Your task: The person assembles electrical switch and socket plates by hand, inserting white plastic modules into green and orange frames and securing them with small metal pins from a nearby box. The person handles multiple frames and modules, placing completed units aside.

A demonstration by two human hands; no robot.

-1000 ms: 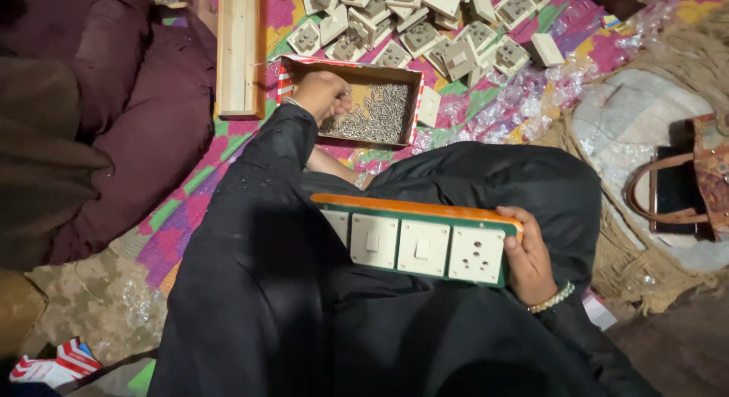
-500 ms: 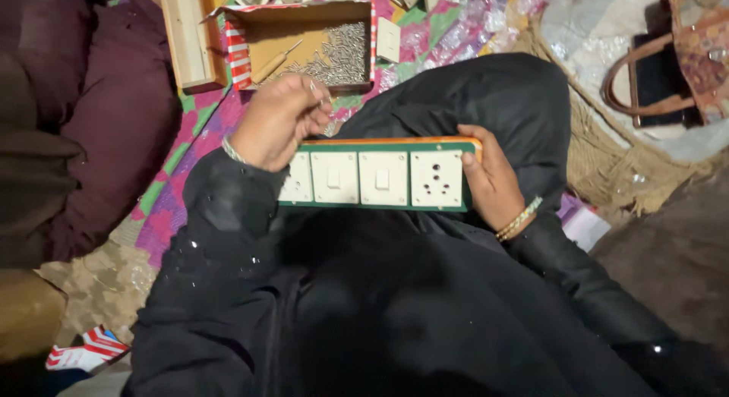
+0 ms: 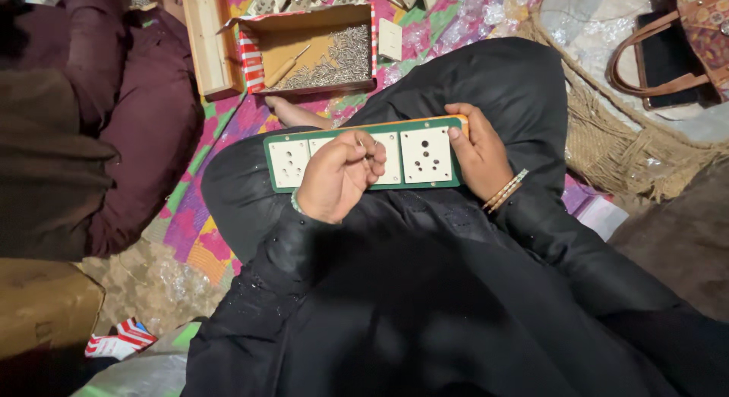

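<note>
**Hands on the switchboard panel**

We hold a long green-edged rectangular panel [image 3: 364, 155] fitted with white socket and switch plates across our lap, on the black cloth [image 3: 425, 291] of our garment.

Our right hand [image 3: 480, 155] grips the panel's right end: the thumb lies on the front face beside the rightmost white socket plate [image 3: 425, 155], and the other fingers wrap behind the edge. Beaded bangles [image 3: 507, 190] sit on that wrist.

Our left hand [image 3: 338, 177] rests over the middle of the panel, its fingers curled narrow and pinched together on a small thin metal piece [image 3: 360, 145]; we cannot tell exactly what the piece is. The leftmost white socket plate [image 3: 289, 162] shows just left of this hand.

Ahead of the left hand, well apart from it, an open cardboard box [image 3: 307, 51] with red-and-white striped sides holds a heap of small metal screws [image 3: 334, 63] and a wooden-handled tool [image 3: 287, 66]. A pale wooden frame [image 3: 206, 40] stands beside the box. Beyond the right hand lies a brown-handled bag [image 3: 668, 51] on a woven straw mat [image 3: 607, 139].
</note>
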